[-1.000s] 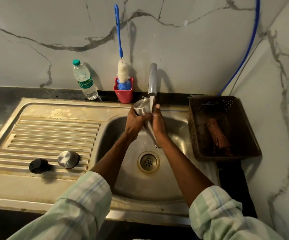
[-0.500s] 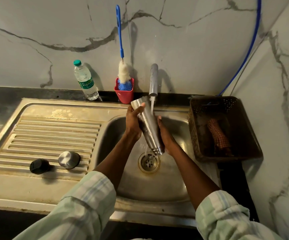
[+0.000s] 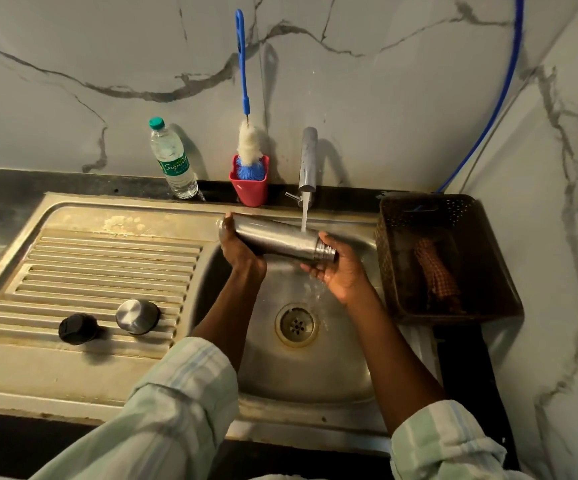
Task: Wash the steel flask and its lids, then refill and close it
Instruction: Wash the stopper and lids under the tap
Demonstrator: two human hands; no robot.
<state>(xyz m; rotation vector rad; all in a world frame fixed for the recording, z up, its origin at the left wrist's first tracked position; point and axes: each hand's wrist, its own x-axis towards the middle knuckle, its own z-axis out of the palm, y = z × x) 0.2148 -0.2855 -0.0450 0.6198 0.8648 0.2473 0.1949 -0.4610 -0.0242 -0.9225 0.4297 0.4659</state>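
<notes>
Both hands, left hand (image 3: 241, 252) and right hand (image 3: 341, 273), grip the steel flask (image 3: 277, 239), hiding its underside.

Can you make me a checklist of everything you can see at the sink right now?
Surface: stained steel drainboard, basin wet.
Job's things: steel flask lies sideways under the running tap; steel lid and black lid on the drainboard.
Clutter: water bottle, bottle brush in red cup, brown basket holding a checked cloth.
Hands: left hand and right hand hold the flask.
Cables: blue hose on the wall.
Surroundings: marble walls.
</notes>
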